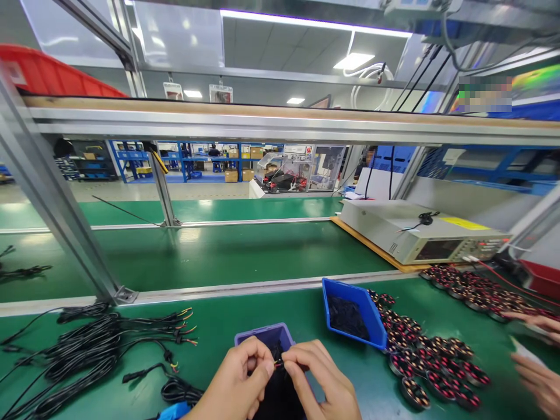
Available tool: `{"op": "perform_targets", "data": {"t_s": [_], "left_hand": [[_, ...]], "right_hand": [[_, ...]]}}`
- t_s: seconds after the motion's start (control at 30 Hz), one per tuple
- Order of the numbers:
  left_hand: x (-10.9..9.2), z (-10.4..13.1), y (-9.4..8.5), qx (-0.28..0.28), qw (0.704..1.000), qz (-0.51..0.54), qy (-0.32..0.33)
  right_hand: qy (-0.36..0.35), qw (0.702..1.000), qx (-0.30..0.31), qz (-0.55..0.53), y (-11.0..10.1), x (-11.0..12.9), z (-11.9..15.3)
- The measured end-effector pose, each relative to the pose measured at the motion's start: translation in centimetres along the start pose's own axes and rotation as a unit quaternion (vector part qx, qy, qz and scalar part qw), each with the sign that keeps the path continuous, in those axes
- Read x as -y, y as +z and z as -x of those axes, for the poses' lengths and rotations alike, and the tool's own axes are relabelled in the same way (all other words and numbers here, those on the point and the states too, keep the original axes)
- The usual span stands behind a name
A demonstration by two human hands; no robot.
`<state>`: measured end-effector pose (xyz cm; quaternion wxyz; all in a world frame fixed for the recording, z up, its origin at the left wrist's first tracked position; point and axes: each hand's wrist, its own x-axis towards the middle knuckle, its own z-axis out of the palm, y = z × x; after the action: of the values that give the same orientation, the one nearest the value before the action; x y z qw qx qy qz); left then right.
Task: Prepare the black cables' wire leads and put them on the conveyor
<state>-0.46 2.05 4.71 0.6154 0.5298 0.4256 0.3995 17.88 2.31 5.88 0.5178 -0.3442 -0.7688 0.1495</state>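
Observation:
Above a purple bin (pixel 284 330) with dark contents, my two hands meet with pinched fingers. My left hand (pixel 245 376) holds a thin wire with a yellowish and red end between thumb and forefinger. My right hand (pixel 321 379) pinches a small dark piece right beside that wire end; what exactly it is cannot be made out. A blue bin (pixel 378 326) holding black pieces stands just beyond, to the right. Bundles of black cables (pixel 87 350) with bare coloured ends lie at the left, and a blue object (pixel 175 410) is by my left wrist.
Many round copper-wound coils (pixel 437 367) cover the right of the green table (pixel 219 321). Another person's hands (pixel 536 350) are at the right edge. A grey instrument (pixel 420 230) stands on a board behind. Metal posts (pixel 56 175) and a shelf beam (pixel 280 125) frame the bench.

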Motion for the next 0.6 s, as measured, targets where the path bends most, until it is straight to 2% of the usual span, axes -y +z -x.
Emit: {"op": "perform_targets", "data": {"t_s": [0.6], "left_hand": [[0.35, -0.26, -0.14, 0.001, 1.000, -0.024, 0.009]], "right_hand": [[-0.005, 1.000, 0.003, -0.002, -0.03, 0.19, -0.18]]}}
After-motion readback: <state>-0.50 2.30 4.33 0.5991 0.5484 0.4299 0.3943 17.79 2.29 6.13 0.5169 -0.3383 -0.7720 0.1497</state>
